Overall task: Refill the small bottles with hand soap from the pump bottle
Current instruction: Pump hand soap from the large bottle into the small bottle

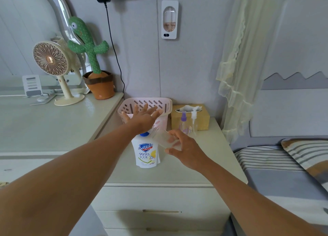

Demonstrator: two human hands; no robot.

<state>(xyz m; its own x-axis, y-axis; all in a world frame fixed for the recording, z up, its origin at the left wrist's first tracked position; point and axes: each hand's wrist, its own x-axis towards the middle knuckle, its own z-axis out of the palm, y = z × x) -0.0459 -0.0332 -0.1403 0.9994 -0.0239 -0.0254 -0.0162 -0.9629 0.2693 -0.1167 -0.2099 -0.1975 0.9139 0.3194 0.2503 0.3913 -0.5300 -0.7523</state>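
Apparently to catch soap, a small clear bottle [165, 140] is gripped tilted by the right hand [186, 150], beneath the left hand [143, 119] spread flat over the pump bottle [146, 153].

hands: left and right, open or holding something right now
Left hand: open, fingers spread, over the blue pump of the white plastic soap bottle.
Right hand: holds a small clear frosted plastic bottle.
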